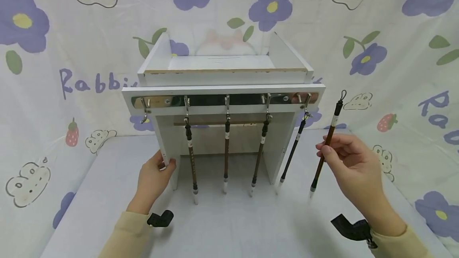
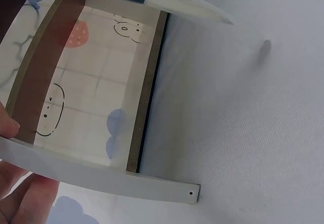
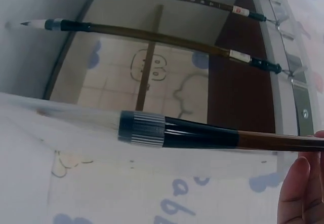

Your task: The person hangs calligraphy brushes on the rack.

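Observation:
Between thumb and fingers, my right hand (image 1: 356, 170) pinches a calligraphy brush (image 1: 326, 146) by its brown handle. It tilts with its hanging loop up and its pale bristles down, right of the white wooden shelf (image 1: 222, 79). In the right wrist view the brush's dark ferrule (image 3: 142, 128) shows close up. My left hand (image 1: 154, 176) grips the shelf's left side panel (image 1: 166, 146), thumb on the inner face and fingers outside. Several other brushes (image 1: 226, 150) hang bristles down from the hook rail (image 1: 247, 99); the far-left hook (image 1: 145, 110) carries none.
The shelf stands on a white-covered table (image 1: 229, 226), with an open-topped tray section (image 1: 222, 63) above the rail. Behind it hangs a cloth (image 1: 315, 19) printed with purple flowers and rabbits. Black wrist mounts (image 1: 351, 228) sit by both sleeves.

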A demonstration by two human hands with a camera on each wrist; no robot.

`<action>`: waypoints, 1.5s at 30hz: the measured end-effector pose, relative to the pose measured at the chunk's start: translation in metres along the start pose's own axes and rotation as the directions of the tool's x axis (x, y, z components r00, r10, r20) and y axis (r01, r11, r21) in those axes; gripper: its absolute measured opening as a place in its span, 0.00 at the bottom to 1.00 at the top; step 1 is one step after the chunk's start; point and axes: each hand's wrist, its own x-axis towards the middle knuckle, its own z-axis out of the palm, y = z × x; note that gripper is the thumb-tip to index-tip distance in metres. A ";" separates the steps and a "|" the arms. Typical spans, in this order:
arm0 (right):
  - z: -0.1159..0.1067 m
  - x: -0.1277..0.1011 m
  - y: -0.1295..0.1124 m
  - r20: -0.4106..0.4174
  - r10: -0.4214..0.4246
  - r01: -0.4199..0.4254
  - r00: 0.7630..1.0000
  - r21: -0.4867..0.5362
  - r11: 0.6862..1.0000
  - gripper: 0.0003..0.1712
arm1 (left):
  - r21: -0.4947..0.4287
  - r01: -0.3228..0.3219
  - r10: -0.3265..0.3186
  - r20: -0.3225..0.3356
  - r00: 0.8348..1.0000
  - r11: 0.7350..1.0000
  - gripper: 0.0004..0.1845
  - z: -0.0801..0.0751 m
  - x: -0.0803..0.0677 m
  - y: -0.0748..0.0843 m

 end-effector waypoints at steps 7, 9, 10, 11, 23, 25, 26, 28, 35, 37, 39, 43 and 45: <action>0.015 -0.001 -0.001 0.046 -0.068 0.075 0.997 -0.168 0.983 0.16 | 0.006 0.007 -0.007 -0.006 1.000 1.000 0.26 -0.002 -0.001 -0.001; 0.019 -0.001 0.000 0.058 -0.071 0.081 0.996 -0.203 0.976 0.17 | 0.009 0.010 -0.010 -0.005 1.000 1.000 0.26 -0.002 -0.001 -0.001; 0.020 -0.001 0.000 0.063 -0.071 0.083 0.995 -0.212 0.974 0.18 | 0.010 0.011 -0.010 -0.004 1.000 1.000 0.26 -0.002 0.000 -0.001; 0.022 -0.001 0.000 0.069 -0.073 0.086 0.995 -0.217 0.972 0.18 | 0.012 0.011 -0.011 -0.002 1.000 1.000 0.26 -0.001 0.000 -0.001; 0.054 0.005 -0.002 0.200 -0.043 0.097 0.979 -0.266 0.959 0.18 | 0.006 0.019 -0.019 -0.002 1.000 1.000 0.26 0.000 -0.001 -0.002; 0.061 0.006 -0.001 0.215 -0.051 0.109 0.975 -0.266 0.958 0.17 | 0.003 0.018 -0.018 -0.005 1.000 1.000 0.26 0.001 -0.001 -0.003; 0.064 0.006 -0.001 0.223 -0.043 0.103 0.974 -0.266 0.958 0.16 | -0.002 0.016 -0.016 -0.005 1.000 1.000 0.26 0.001 0.000 -0.003; 0.070 0.006 0.001 0.239 -0.048 0.113 0.970 -0.267 0.957 0.15 | -0.009 0.014 -0.014 -0.009 1.000 1.000 0.25 0.002 0.000 -0.003; 0.087 0.004 0.008 0.294 -0.044 0.126 0.955 -0.264 0.956 0.13 | -0.027 0.014 -0.014 -0.010 1.000 1.000 0.25 0.000 0.000 -0.001; 0.091 0.003 0.010 0.308 -0.033 0.118 0.951 -0.263 0.957 0.13 | -0.027 0.015 -0.015 -0.009 1.000 1.000 0.25 0.000 0.000 -0.001; 0.095 0.003 0.011 0.319 -0.021 0.111 0.947 -0.266 0.957 0.12 | -0.024 0.019 -0.019 -0.011 1.000 1.000 0.25 -0.001 0.001 -0.001; 0.100 0.004 0.011 0.331 -0.002 0.093 0.944 -0.260 0.961 0.12 | -0.018 0.027 -0.027 -0.007 1.000 0.999 0.25 -0.001 0.002 -0.002; 0.103 0.004 0.010 0.335 0.000 0.089 0.942 -0.252 0.964 0.12 | -0.018 0.028 -0.028 -0.002 1.000 0.999 0.25 -0.001 0.002 -0.001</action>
